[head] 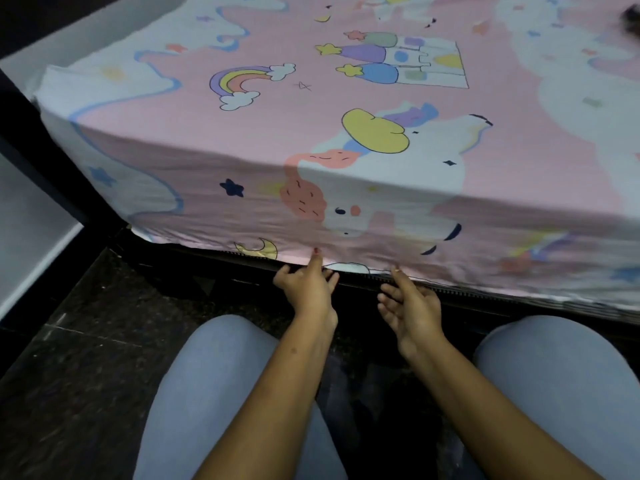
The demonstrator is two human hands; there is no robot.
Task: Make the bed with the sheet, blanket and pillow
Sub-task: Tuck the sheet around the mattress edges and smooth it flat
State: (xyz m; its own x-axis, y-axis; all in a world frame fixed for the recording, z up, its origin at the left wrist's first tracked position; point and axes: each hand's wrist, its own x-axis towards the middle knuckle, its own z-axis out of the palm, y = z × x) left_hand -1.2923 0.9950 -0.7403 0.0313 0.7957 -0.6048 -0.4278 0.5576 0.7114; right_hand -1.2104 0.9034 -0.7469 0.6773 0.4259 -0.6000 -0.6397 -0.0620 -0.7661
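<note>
A pink sheet (311, 126) printed with unicorns, rainbows and a castle covers the mattress and hangs down its near side. My left hand (308, 285) is at the sheet's lower hem, fingers straight, one fingertip touching the fabric by a moon print. My right hand (412, 310) is just to the right, palm turned inward, fingers relaxed, its index fingertip at the hem. Neither hand grips the cloth. No blanket or pillow is in view.
A dark bed frame (485, 299) runs under the hem. My knees in light blue trousers (214, 393) are on the dark speckled floor (69, 358). A white wall or panel (27, 230) stands at the left past the mattress corner.
</note>
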